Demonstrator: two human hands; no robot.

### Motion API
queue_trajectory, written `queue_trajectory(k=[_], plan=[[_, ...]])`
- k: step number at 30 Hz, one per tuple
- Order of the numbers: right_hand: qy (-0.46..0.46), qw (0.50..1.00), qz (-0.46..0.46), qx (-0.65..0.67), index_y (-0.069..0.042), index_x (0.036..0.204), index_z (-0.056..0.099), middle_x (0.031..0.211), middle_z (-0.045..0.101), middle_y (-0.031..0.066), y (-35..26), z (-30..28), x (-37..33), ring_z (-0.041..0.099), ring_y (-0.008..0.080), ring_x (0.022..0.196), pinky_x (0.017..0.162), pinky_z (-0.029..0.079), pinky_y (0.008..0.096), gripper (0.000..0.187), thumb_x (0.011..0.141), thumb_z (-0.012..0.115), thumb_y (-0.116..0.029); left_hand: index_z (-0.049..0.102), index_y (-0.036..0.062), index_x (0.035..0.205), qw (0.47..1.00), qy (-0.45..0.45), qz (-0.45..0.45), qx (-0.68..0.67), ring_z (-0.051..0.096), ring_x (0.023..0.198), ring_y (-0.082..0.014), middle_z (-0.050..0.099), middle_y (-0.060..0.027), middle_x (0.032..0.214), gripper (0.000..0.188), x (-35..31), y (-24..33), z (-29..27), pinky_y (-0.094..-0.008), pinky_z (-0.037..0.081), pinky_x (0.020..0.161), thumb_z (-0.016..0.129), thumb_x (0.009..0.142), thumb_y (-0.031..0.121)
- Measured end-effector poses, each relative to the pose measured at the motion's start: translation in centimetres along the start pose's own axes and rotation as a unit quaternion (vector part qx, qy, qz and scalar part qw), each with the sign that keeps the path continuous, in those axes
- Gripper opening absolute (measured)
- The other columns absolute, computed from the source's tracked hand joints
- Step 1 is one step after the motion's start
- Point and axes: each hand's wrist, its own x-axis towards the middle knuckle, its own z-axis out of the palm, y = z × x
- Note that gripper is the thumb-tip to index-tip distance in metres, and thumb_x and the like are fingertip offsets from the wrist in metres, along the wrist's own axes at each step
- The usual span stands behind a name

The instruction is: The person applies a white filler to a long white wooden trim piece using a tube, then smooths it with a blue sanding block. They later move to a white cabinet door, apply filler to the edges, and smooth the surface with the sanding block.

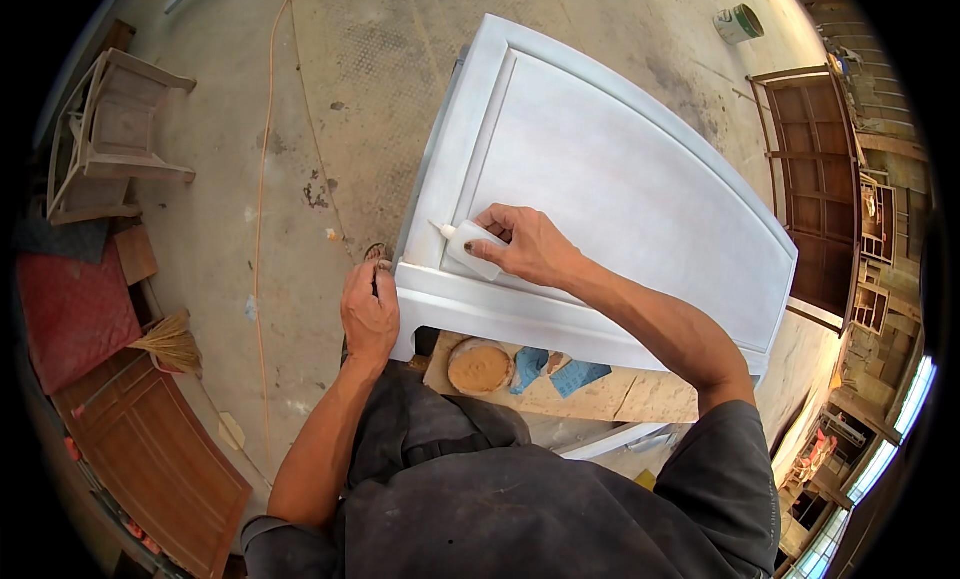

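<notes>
A small white squeeze bottle [478, 260] with a pointed nozzle is pinched in my right hand [525, 244]. Its tip points left, over the frame near the corner of a pale painted furniture panel [620, 179]. The panel has a raised frame around a recessed field, and a moulded edge [500, 304] faces me. Just left of that corner, my left hand [370, 309] is closed with its fingers curled. Something small and dark shows at its fingertips, too unclear to name.
Below the panel, a board [640, 394] bears a round tub of tan paste [479, 367] and blue sandpaper pieces [578, 377]. At left are a wooden chair frame [125, 119], a straw broom [172, 344] and a brown door panel [160, 459]. An orange cord [262, 199] crosses the floor; a bucket [738, 24] stands far right.
</notes>
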Motion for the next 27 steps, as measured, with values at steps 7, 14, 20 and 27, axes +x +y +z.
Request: queue_trajectory(k=[7,14,20,27], plan=[[-0.012,1.0,-0.024,0.015,0.003,0.111,0.073,0.099,0.076,0.0213,0.9,0.6,-0.1,0.073,0.033,0.087,0.079,0.058,0.0411,0.039,0.09,0.075,-0.03,0.068,-0.0027,0.104,1.0,0.015,0.016,0.005,0.064,0.093,-0.0423,0.067,-0.0238,0.098,0.024,0.1,-0.1,0.2,-0.0467,0.05,0.084,0.05,0.101,0.013],[-0.025,0.999,-0.04,-0.009,0.003,0.108,0.072,0.097,0.076,0.0211,0.8,1.0,-0.4,0.073,0.0335,0.085,0.077,0.058,0.0408,0.037,0.089,0.075,-0.029,0.069,-0.0029,0.103,1.0,0.01,0.012,0.006,0.064,0.092,-0.0422,0.068,-0.024,0.098,0.025,0.1,0.1,0.1,-0.0468,0.05,0.084,0.049,0.101,0.013],[-0.038,0.998,-0.051,-0.017,0.004,0.107,0.073,0.095,0.076,0.0206,0.7,0.8,-0.3,0.073,0.0318,0.083,0.075,0.057,0.0399,0.036,0.089,0.076,-0.028,0.068,-0.003,0.104,1.0,0.007,0.009,0.009,0.065,0.093,-0.0421,0.068,-0.0241,0.098,0.026,0.1,-0.1,0.2,-0.0463,0.05,0.084,0.049,0.101,0.013],[-0.048,0.997,-0.052,-0.019,0.004,0.107,0.073,0.094,0.076,0.0211,0.8,0.6,0.2,0.073,0.0319,0.083,0.075,0.057,0.0401,0.036,0.089,0.076,-0.027,0.068,-0.0024,0.106,1.0,0.006,0.012,0.011,0.065,0.093,-0.0424,0.068,-0.0243,0.099,0.026,0.1,0.0,0.0,-0.0468,0.051,0.085,0.048,0.101,0.014]])
